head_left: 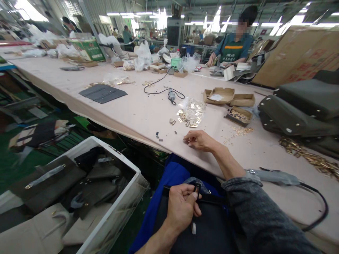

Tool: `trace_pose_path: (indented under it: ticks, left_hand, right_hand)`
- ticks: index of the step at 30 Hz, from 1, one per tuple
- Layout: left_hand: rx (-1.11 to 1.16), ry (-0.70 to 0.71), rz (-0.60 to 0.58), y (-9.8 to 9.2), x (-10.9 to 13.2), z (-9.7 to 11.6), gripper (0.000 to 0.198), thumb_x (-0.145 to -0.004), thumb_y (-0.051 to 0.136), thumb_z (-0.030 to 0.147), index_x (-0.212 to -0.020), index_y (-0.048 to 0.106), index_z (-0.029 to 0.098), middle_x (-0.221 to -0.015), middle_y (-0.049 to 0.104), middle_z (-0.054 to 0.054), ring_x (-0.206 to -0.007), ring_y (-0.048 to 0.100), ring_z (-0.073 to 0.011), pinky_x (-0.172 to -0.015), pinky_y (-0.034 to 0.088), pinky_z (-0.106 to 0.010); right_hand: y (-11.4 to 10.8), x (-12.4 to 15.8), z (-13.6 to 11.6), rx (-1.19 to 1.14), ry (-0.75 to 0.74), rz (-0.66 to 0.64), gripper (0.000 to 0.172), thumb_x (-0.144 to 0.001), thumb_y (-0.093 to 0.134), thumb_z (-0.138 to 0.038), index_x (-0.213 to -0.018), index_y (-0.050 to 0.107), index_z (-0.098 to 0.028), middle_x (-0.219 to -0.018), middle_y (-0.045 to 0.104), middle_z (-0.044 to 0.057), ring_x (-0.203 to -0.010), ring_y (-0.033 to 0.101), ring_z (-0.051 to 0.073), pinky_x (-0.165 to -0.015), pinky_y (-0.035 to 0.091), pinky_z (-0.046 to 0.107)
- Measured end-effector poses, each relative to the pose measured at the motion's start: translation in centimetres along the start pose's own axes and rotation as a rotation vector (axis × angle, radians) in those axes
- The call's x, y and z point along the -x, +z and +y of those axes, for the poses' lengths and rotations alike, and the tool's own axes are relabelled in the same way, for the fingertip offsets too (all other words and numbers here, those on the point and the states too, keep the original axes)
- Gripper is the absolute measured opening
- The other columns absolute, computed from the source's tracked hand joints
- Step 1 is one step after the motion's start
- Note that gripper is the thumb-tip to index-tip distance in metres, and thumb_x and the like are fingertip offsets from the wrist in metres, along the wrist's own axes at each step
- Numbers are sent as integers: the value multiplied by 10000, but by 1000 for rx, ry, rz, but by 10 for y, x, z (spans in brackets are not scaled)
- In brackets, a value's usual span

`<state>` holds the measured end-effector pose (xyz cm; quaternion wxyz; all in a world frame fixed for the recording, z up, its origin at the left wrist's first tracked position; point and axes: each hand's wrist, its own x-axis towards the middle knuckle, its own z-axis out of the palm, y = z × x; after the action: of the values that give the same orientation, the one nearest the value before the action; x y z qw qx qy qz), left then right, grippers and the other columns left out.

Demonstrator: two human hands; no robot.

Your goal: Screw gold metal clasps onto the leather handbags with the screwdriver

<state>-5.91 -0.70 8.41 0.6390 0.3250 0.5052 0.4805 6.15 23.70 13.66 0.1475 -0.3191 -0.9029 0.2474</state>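
Observation:
A dark bag (209,220) lies on my lap, over blue cloth (152,215). My left hand (181,206) is closed on a narrow black strap (197,188) of this bag, pinched between thumb and fingers. A small white piece (194,228) hangs just below those fingers. At the table's near edge, my right hand (200,140) rests with its fingers curled together; whatever they hold is hidden. Small dark pieces (157,134) lie on the table left of it. Beyond are gold metal plates (192,118) on clear plastic.
A grey corded power tool (275,176) lies by my right forearm. Small cardboard boxes (239,116), one with gold bits, stand ahead right; dark bags (299,109) pile at right. A white crate (132,169) of bags stands left. A co-worker (234,44) is across the table.

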Motion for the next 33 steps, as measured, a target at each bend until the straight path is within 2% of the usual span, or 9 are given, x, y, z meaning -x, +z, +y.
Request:
trace_pose_path:
  ticks: [2,5,13,19,23,26,28,30,33]
  left_hand:
    - [7,2,0,0,0,-1,292,-786,674,330,-855,723,50,-486,644,-73,-350,559,-147,-380,467,-210]
    - [-3,3,3,0,1,-1,289,-779,682,328,-846,727,50,-483,647,-78,-350,561,-148,-383,469,-209]
    - [-1,27,7,1,1,-4,293,-788,715,339,-869,743,59,-522,677,-89,-362,585,-160,-382,471,-211]
    - [-12,49,-3,1,4,-4,259,-808,676,301,-854,742,55,-474,650,-71,-353,564,-143,-396,469,-201]
    - [-11,44,-10,0,3,-5,262,-796,673,304,-855,737,57,-476,651,-70,-346,556,-143,-386,468,-205]
    - [-12,37,-5,1,3,-2,259,-788,667,301,-842,737,58,-471,644,-67,-345,552,-138,-389,465,-202]
    - [-12,35,0,2,3,0,263,-787,664,304,-836,738,56,-468,641,-67,-346,552,-136,-392,461,-199]
    - [-13,34,-1,3,3,0,266,-783,667,306,-835,738,54,-471,643,-70,-348,555,-139,-390,462,-201]
    - [-14,33,-13,4,1,-1,268,-788,674,303,-849,743,51,-480,651,-75,-354,562,-144,-394,471,-205]
  right_hand:
    - [-2,-3,2,-12,-16,-44,408,-745,572,115,-933,765,-191,-910,692,6,-780,610,141,-701,444,246]
    - [-4,-9,5,-8,-15,-84,369,-708,649,115,-887,765,-186,-866,685,1,-761,608,144,-678,434,241]
    - [-8,-7,8,37,27,-62,228,-757,824,-36,-926,758,-175,-983,671,39,-808,597,158,-720,439,242]
    - [-11,3,14,52,99,-87,110,-821,815,-138,-881,728,-170,-742,640,-13,-665,570,146,-600,392,227]
    - [-10,11,18,99,116,-35,111,-819,817,-165,-823,706,-167,-834,666,23,-758,583,167,-642,389,236]
    - [-8,18,16,102,129,-14,111,-828,794,-167,-795,688,-167,-765,653,5,-692,566,154,-607,372,232]
    - [-5,23,12,97,123,5,74,-836,746,-117,-871,713,-172,-710,643,-21,-646,560,143,-603,372,230]
    - [0,27,7,103,114,43,163,-831,695,-60,-933,737,-180,-726,663,-19,-662,580,146,-645,394,237]
    - [5,31,-3,127,128,147,173,-826,645,-31,-815,740,-175,-815,708,35,-771,629,185,-747,431,273]
